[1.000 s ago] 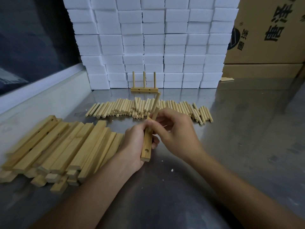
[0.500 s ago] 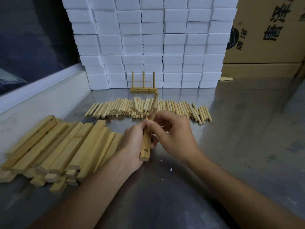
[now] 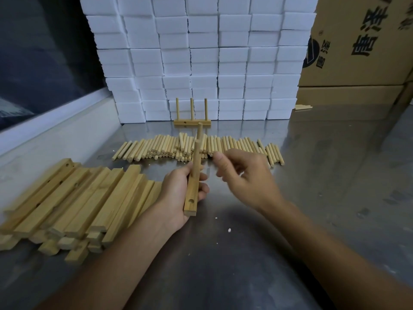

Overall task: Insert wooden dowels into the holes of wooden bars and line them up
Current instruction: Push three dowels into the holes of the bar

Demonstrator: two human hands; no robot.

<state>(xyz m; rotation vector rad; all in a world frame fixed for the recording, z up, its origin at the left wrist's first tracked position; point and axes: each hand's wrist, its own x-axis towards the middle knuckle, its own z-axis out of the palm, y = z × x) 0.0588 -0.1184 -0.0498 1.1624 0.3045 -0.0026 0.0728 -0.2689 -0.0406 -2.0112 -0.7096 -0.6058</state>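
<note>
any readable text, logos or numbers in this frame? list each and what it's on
Printing appears only on the cardboard box at the upper right.
Large dark Chinese characters, upside down and cut off by the frame edge: not reliably readable.
A round dark logo with smaller characters beside it: too blurred to read.
No text shows on the white foam blocks, the loose dowels, the bar stack or the finished bar.
</note>
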